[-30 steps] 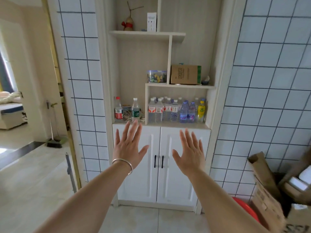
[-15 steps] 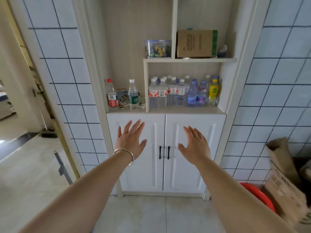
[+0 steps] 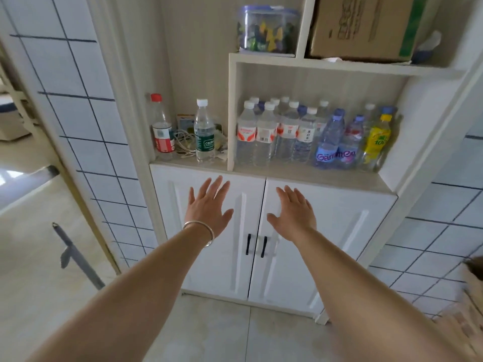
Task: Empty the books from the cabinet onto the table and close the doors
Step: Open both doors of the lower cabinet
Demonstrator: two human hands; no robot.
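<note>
A white cabinet with two shut doors stands low in front of me: the left door (image 3: 222, 267) and the right door (image 3: 337, 231). Two black vertical handles (image 3: 256, 245) meet at the centre seam. My left hand (image 3: 209, 205), with a silver bangle at the wrist, is spread flat in front of the left door's upper panel. My right hand (image 3: 294, 212) is spread in front of the right door, above the handles. Both hands hold nothing. No books and no table are in view; the cabinet's inside is hidden.
Above the doors, a shelf (image 3: 313, 176) holds several water bottles (image 3: 287, 134), with two more bottles (image 3: 205, 131) and cables at the left. Higher up stand a clear plastic box (image 3: 266, 28) and a cardboard box (image 3: 366, 27). Tiled walls flank the unit; a doorway opens at left.
I have come closer to the cabinet and my view has tilted down. Both open hands have moved forward and lower, nearer the doors and handles.
</note>
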